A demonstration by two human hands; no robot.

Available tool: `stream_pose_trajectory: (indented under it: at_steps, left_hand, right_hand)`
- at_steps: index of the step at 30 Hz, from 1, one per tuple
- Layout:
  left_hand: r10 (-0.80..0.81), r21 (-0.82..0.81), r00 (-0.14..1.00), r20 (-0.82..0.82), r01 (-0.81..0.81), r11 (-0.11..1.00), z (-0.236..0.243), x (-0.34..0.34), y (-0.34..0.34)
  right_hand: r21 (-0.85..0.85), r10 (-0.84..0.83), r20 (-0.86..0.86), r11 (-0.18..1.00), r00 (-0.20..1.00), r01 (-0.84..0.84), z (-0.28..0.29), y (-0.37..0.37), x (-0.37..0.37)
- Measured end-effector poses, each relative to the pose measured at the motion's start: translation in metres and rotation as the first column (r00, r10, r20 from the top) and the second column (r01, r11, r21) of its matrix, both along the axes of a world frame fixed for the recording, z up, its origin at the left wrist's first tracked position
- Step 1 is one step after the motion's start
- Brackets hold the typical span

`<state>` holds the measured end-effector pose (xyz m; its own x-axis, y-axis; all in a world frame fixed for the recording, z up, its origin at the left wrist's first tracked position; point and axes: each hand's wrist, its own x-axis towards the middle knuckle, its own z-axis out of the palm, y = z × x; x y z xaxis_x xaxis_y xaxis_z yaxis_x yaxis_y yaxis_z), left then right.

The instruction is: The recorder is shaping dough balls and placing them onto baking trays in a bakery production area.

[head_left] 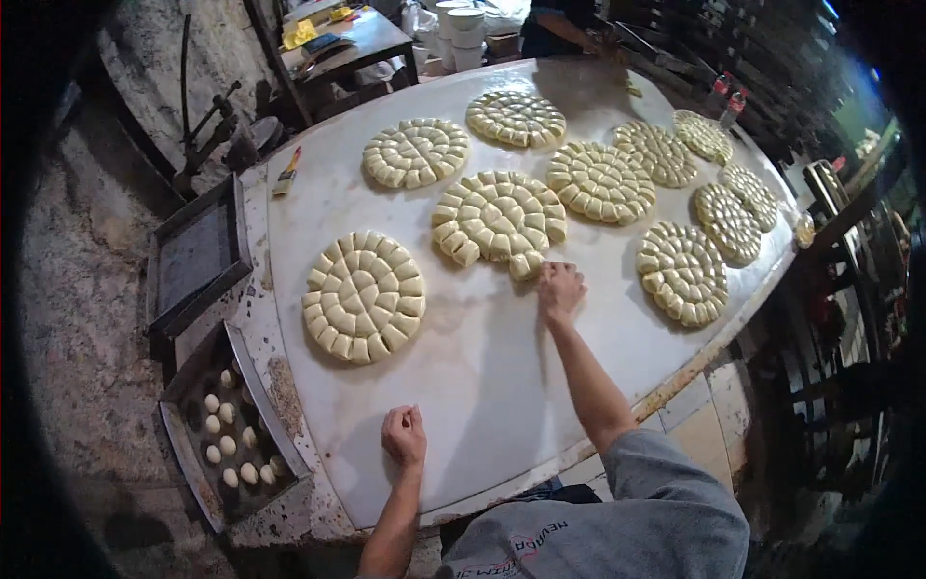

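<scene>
My right hand (561,287) has its fingers curled at the near edge of a round, segmented dough (499,217). It is right beside a dough piece (527,265) that juts out from that edge; whatever the fingers pinch is hidden. The near edge of this round is uneven, with a gap between its pieces. My left hand (403,434) is closed in a loose fist over the white tabletop (473,386), with nothing showing in it. Above it, on the left, lies another dough round (364,297), cut into rings of small blocks.
More dough rounds (600,182) cover the far and right parts of the table. A brush (286,174) lies at the left edge. Beside the table are a dark tray (198,253) and a tray with several dough balls (228,446). Bottles (734,108) and another person (564,29) are at the far side.
</scene>
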<state>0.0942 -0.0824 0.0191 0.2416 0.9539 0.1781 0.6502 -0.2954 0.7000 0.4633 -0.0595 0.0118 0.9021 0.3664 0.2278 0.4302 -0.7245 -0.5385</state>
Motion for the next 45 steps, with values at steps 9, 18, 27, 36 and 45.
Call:
stream_pose_trajectory:
  at_steps: [9, 18, 27, 36, 45]
  left_hand:
    - [0.047, -0.126, 0.884, 0.466, 0.013, 0.992, -0.029, 0.008, -0.013]
    - [0.019, -0.132, 0.876, 0.481, 0.051, 0.990, -0.018, -0.008, -0.024]
    - [-0.145, -0.105, 0.972, 0.184, 0.166, 0.980, 0.007, -0.026, -0.045]
    - [0.043, 0.209, 0.968, -0.247, 0.010, 0.978, -0.006, 0.060, 0.016]
    - [0.138, 0.238, 0.952, -0.274, -0.072, 0.969, -0.012, 0.088, -0.091]
  right_hand:
    - [0.672, 0.394, -0.570, 0.729, 0.720, 0.133, -0.006, 0.021, -0.117]
    - [0.628, 0.646, -0.764, 0.742, -0.003, -0.235, 0.011, -0.096, -0.242]
    - [0.640, 0.418, -0.464, 0.768, 0.781, -0.030, 0.023, -0.206, -0.096]
    - [-0.135, 0.430, 0.314, 0.903, 0.846, -0.409, -0.008, -0.160, 0.048]
    - [0.006, 0.778, 0.184, 0.610, 0.600, -0.793, -0.012, -0.173, -0.024]
